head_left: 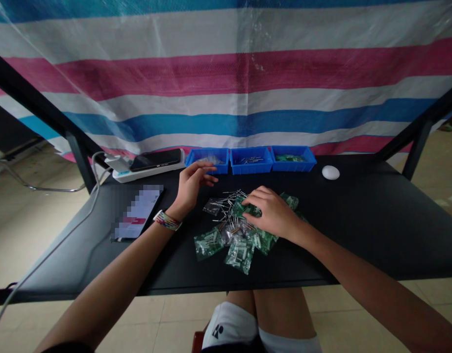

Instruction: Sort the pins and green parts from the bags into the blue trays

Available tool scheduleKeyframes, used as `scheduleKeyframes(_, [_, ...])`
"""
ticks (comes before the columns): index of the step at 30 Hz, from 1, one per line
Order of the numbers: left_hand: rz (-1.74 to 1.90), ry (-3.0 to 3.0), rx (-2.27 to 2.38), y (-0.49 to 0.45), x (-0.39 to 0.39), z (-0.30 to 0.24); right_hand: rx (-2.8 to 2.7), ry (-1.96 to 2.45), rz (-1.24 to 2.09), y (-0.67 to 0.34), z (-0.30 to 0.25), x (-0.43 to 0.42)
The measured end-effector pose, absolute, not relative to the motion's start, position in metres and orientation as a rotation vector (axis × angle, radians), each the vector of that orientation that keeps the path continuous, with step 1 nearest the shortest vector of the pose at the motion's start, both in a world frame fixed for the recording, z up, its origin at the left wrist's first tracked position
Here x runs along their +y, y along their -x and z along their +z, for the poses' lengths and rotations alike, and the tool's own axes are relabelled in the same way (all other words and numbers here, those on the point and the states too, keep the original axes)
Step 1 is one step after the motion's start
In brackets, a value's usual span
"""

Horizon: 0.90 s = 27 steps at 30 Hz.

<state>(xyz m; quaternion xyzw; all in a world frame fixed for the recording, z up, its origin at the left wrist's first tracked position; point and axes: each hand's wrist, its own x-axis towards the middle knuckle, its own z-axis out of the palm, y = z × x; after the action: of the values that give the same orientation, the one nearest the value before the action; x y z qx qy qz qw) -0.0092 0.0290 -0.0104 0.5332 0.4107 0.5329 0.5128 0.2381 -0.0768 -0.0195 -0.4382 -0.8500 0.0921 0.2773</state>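
My left hand [192,186] is raised just in front of the left blue bin [207,169], fingers loosely spread and holding nothing. Over the pile, my right hand [272,211] curls its thumb and fingers around a small green plastic bag [239,207]. Beneath and around it lie thin metal pins [226,201], loose and crossing each other. More green bags [240,255] with pale pieces inside spread toward the near edge, one bag [208,243] at the left. A clear bag [212,207] lies on the pile's left side. My right palm and fingers hide part of the heap.
The middle blue bin [251,167] holds metal pins; the right blue bin [294,166] holds green bags. A white power strip [123,175] carries a dark phone [156,159]. Another phone [138,215] lies at left, a white mouse [331,172] at right. A cable [89,211] crosses the black table [358,225].
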Motion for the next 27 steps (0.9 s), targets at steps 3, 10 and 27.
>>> scheduleKeyframes(3, [1.256,-1.360,0.985,0.006,0.025,-0.009,-2.282,1.223,0.226,-0.236,-0.019,-0.079])
scheduleKeyframes(10, [1.203,-1.409,0.953,0.002,0.021,-0.012,-2.231,1.325,0.240,-0.231,-0.019,-0.083])
scheduleKeyframes(27, [1.110,-1.579,0.867,-0.005,0.010,-0.013,-2.078,1.332,-0.021,-0.237,-0.020,-0.075])
